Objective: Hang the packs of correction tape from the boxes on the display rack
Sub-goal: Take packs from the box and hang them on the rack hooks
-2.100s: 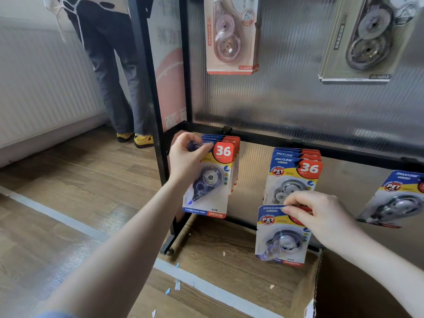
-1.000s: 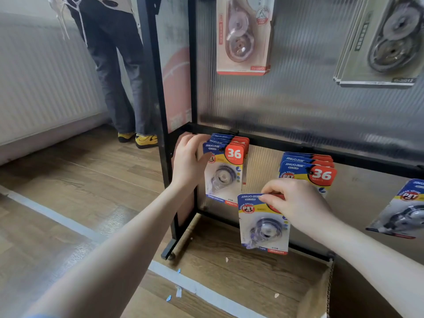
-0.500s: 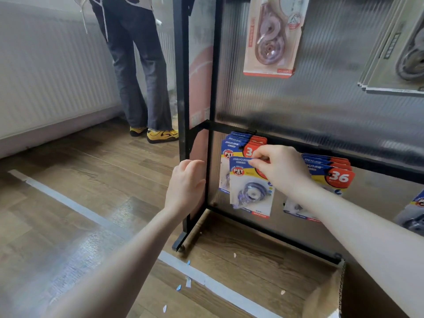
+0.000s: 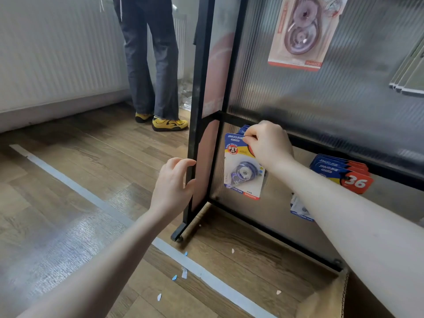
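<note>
While the right hand (image 4: 267,143) pinches the top edge of a blue-and-yellow correction tape pack (image 4: 243,167), fingers curled over its header, the pack hangs flat vs. the ribbed panel at the rack's lower-left corner, just under the black crossbar (image 4: 325,143), w/ more blue packs stacked behind it. Left hand (image 4: 172,188) curls loosely round the display rack's black upright post (image 4: 198,88), thumb and fingers touching it. Second stack of packs (image 4: 344,174) marked "36" hangs further right on the same row. Pink-carded tape pack (image 4: 300,33) hangs higher up. Cardboard box (image 4: 321,304) edge sits bottom right. Another person (image 4: 149,56) in yellow shoes stands beyond the rack.
</note>
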A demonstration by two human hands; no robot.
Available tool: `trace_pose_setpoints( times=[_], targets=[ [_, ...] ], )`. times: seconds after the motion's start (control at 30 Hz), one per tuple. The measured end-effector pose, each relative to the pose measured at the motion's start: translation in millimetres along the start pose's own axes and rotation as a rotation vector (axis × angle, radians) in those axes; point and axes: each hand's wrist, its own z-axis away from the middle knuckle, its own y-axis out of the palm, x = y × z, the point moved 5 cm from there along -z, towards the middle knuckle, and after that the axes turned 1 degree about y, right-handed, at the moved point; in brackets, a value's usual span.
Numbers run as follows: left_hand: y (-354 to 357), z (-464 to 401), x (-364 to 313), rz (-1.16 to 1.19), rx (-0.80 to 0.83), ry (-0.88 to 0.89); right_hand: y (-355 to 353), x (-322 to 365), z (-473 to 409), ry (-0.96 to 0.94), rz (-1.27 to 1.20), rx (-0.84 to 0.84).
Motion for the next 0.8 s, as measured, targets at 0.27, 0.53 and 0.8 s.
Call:
trace_pose_setpoints(
  times=[0.27,0.53,0.8],
  targets=[
    [10,14,9,0.014,0.027,-0.051,-10,-9,-3,-0.032,-0.063,0.046],
    [17,20,2,0.026,0.048,-0.049,-9,-17,-2,-0.112,-0.050,0.142],
    [23,24,-1,0.033,0.079,-0.058,-5,-23,-3,-0.101,0.048,0.115]
  ],
)
